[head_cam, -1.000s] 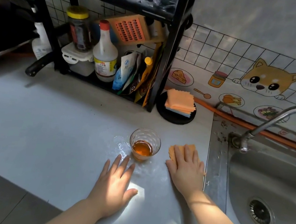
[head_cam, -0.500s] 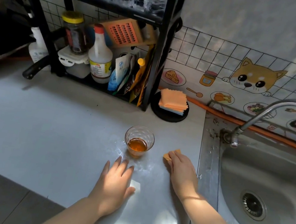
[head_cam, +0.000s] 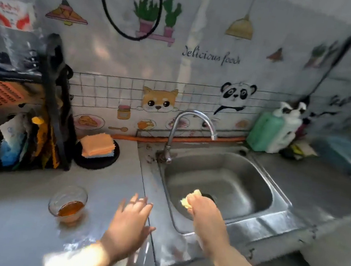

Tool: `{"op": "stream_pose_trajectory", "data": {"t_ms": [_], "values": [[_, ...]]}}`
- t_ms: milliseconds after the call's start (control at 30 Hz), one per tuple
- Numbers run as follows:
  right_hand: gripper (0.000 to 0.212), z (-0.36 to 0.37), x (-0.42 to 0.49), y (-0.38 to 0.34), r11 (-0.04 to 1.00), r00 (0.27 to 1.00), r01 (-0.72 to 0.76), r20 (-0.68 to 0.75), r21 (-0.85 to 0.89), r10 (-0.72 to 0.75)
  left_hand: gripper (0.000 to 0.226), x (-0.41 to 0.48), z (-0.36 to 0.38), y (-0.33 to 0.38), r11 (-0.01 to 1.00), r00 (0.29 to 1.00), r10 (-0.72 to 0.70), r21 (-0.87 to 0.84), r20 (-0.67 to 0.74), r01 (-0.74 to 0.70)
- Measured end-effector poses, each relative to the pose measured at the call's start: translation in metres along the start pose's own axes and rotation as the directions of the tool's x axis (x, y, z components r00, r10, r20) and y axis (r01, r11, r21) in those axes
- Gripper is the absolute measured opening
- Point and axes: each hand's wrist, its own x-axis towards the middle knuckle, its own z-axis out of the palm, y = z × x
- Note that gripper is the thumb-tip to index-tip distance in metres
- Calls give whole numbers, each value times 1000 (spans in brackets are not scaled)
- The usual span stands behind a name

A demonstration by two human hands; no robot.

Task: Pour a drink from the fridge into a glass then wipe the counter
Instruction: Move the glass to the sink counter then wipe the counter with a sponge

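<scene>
Yellow-orange cloth (head_cam: 189, 200) sits bunched in the right hand's (head_cam: 204, 211) closed grip over the sink (head_cam: 279, 195): wring it there, keeping the open left hand (head_cam: 130, 220) clear of the glass (head_cam: 68, 201) on the counter (head_cam: 5, 227).

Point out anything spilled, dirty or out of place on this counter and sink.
Dark grime sits on the sink rim around the faucet base. The right hand holds a scrunched cloth over the basin. The glass stands upright with its amber drink inside; blur hides any wet patch beside it.
</scene>
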Motion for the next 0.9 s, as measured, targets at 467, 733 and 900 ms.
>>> {"op": "stream_pose_trajectory", "data": {"t_ms": [467, 733, 900], "values": [[29, -206, -254, 195, 766, 765, -626, -304, -144, 568, 52, -1, 22, 316, 718, 721, 692, 72, 31, -693], [32, -309, -451, 281, 602, 593, -778, -530, -181, 606, 62, -84, 65, 549, 473, 463, 876, -50, 136, -880], [33, -369, -548, 320, 468, 508, -852, -594, -237, 624, 62, -136, 85, 670, 327, 316, 939, -76, 135, -942]]}}
